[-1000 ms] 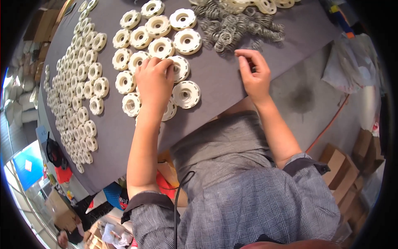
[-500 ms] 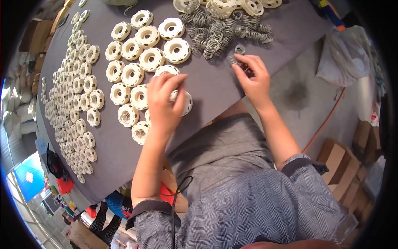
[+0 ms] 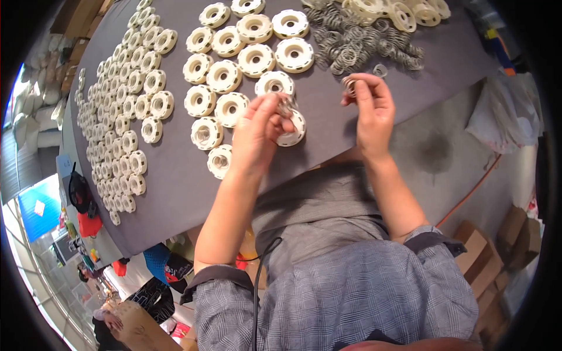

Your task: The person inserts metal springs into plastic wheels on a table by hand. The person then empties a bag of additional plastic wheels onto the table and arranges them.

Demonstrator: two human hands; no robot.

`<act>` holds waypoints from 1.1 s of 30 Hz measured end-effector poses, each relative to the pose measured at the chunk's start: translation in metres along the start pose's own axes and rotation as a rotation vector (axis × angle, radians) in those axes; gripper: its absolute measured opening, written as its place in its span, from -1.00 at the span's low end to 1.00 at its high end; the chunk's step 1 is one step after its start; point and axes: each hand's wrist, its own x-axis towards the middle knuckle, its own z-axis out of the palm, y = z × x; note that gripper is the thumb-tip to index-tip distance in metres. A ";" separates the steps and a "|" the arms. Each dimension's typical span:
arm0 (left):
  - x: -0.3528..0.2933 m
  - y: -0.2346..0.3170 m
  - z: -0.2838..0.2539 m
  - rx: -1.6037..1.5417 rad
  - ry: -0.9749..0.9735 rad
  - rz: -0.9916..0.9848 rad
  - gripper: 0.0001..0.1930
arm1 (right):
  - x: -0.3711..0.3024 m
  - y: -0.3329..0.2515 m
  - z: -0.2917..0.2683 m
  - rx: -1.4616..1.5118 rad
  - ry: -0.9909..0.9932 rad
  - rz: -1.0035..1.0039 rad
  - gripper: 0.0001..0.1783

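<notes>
Small cream rings point(image 3: 130, 106) lie on the table point(image 3: 170, 202) toward ten o'clock of the left hand point(image 3: 260, 126), with larger cream wheels point(image 3: 234, 75) at eleven; these look light, hard and best held by the notched rim. The left hand, over the nearest wheels, pinches a blurred metal spring point(image 3: 285, 106), probably light and springy, best nipped across its coils. The right hand point(image 3: 374, 114) grips another spring point(image 3: 349, 86) in its fingertips, the spring heap point(image 3: 357, 44) at its twelve o'clock looking prone to tangle.
</notes>
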 end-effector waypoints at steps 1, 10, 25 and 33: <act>-0.001 0.009 -0.004 0.180 0.067 0.117 -0.74 | 0.003 0.002 -0.003 -0.017 -0.022 0.013 -0.88; 0.045 0.056 -0.068 1.323 0.427 0.693 -0.83 | -0.002 0.016 -0.001 -0.091 -0.068 0.098 -0.85; -0.004 0.013 -0.003 1.120 -0.145 0.718 -0.61 | -0.015 0.014 0.035 0.209 -0.350 0.488 -0.82; -0.008 0.032 -0.068 0.795 0.264 0.548 -0.68 | -0.005 0.003 -0.006 -0.175 -0.222 0.299 -0.81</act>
